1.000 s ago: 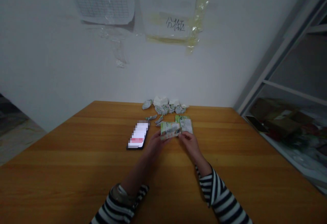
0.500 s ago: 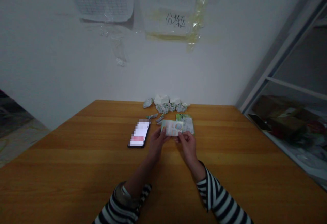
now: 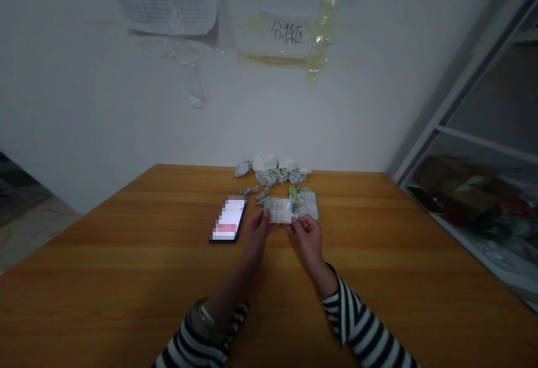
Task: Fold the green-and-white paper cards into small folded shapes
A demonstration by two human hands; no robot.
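Observation:
Both hands hold a small, flat printed card or booklet (image 3: 281, 211) above the wooden table. Red print covers its pale left part, and a blue and yellow picture shows at its right; I cannot tell whether it has several leaves. My left hand (image 3: 255, 236) is closed on its left end, thumb on top. At the lower right edge, my right hand (image 3: 310, 239) pinches it between thumb and fingers. Just behind the right hand lies a flat green and white printed packet (image 3: 306, 203), partly covered by the card. A lit phone (image 3: 229, 219) rests left of my left hand.
Crumpled printed paper pieces (image 3: 273, 173) lie along the table's back edge by the wall. Two smaller twisted scraps (image 3: 249, 190) sit nearer. To the right, a shelf holds cardboard boxes (image 3: 466, 189). Taped papers (image 3: 290, 35) hang on the wall.
The face showing on the held card or booklet has changed: a pale round picture gave way to red print and a blue-yellow picture. Both hands stay nearly in place.

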